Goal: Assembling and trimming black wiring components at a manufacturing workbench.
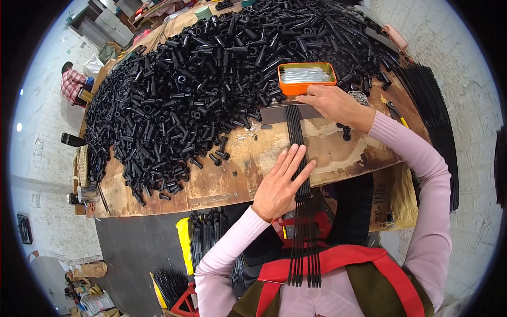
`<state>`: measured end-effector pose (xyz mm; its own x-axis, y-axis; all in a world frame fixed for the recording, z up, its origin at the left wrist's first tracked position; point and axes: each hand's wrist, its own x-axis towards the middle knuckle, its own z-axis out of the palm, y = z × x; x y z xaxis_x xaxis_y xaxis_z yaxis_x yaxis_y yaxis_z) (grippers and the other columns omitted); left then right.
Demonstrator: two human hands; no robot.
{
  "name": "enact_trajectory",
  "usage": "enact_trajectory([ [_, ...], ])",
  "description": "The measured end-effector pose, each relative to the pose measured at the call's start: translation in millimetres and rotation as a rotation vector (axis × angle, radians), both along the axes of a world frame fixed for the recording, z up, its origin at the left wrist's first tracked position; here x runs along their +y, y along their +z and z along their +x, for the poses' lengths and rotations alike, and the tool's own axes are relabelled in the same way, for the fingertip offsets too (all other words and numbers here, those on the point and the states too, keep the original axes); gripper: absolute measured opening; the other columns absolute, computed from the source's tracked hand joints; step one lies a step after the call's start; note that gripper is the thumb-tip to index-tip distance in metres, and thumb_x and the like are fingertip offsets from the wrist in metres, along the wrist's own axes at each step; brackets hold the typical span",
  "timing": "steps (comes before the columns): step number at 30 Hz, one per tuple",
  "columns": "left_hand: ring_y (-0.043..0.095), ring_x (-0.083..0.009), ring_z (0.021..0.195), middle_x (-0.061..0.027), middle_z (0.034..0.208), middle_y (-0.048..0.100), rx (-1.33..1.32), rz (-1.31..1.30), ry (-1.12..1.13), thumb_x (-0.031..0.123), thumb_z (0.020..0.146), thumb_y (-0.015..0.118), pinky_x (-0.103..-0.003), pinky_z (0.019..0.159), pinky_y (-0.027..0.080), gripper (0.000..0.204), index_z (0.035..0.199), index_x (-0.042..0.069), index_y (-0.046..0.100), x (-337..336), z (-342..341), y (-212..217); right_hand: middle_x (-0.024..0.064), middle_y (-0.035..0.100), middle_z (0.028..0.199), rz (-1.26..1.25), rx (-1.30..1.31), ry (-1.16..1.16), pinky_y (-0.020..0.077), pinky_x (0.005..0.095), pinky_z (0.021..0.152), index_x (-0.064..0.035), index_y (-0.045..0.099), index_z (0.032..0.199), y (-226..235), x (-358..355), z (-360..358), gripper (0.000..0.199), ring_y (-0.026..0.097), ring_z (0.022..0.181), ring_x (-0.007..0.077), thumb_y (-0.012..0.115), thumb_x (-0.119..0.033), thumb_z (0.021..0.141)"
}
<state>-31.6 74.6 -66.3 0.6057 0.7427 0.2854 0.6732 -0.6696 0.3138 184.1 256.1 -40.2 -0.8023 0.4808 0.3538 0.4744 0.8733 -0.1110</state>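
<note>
A flat row of thin black rods runs over the table's near edge, their tipped ends hanging toward my lap. My left hand lies flat across the rods with its fingers stretched out. At their far end, the rods rest on a dark grey bar. Above that bar my right hand is closed, thumb and fingertips drawn together by the rod ends; anything pinched there is too small to make out. Just beyond the fingertips stands an orange box holding thin silvery pins.
A large heap of black tubular plastic parts covers much of the wooden table. Yellow-handled pliers and long black rods lie at right. More rods stand below the table. Another person sits far left.
</note>
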Motion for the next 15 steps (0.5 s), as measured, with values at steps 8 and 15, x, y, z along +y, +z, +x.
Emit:
enact_trajectory([
  [8,0.027,-0.0368,0.144,-0.0232,0.153,0.029,0.078,0.026,-0.023,0.0,0.064,0.061,-0.046,0.119,0.023,0.081,0.143,0.007,0.043,7,-3,-3,0.0113,0.064,0.092,-0.2,0.107,-0.023,0.0506,0.0383,0.078,-0.0008,0.065,0.106,-1,15,-12,0.02,0.063,0.09,0.0298,0.061,-0.01,0.089],
  [15,0.028,-0.0374,0.144,-0.0229,0.153,0.03,0.032,0.008,-0.017,0.0,0.064,0.061,-0.047,0.118,0.024,0.08,0.142,0.008,0.045,3,-8,-3,0.012,0.064,0.092,-0.021,0.082,-0.102,0.0505,0.0391,0.081,-0.0001,0.066,0.099,0,0,9,0.015,0.063,0.09,0.0299,0.062,-0.005,0.085],
])
